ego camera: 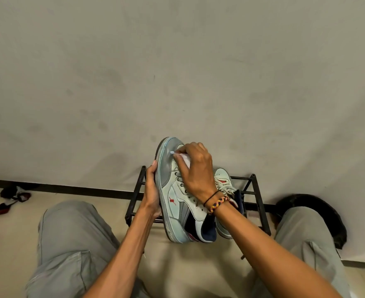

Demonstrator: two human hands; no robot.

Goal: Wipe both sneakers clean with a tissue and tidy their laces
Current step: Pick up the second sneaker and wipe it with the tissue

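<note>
Left hand (152, 190) cups the rubber sole of the leather sneaker (177, 194). Right hand (195, 166), fingers curled, presses crumpled white tissue (184, 158) against its smooth grey toe.

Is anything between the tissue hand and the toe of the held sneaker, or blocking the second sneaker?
Nothing visible. The right hand presses the white tissue directly on the grey toe of the pale green sneaker, which the left hand holds by its sole. The second pale green sneaker sits uncovered on the black metal rack.

No readable text is showing anywhere; only a small red logo mark is sitting on the sneaker (173, 198), wordless.
</note>
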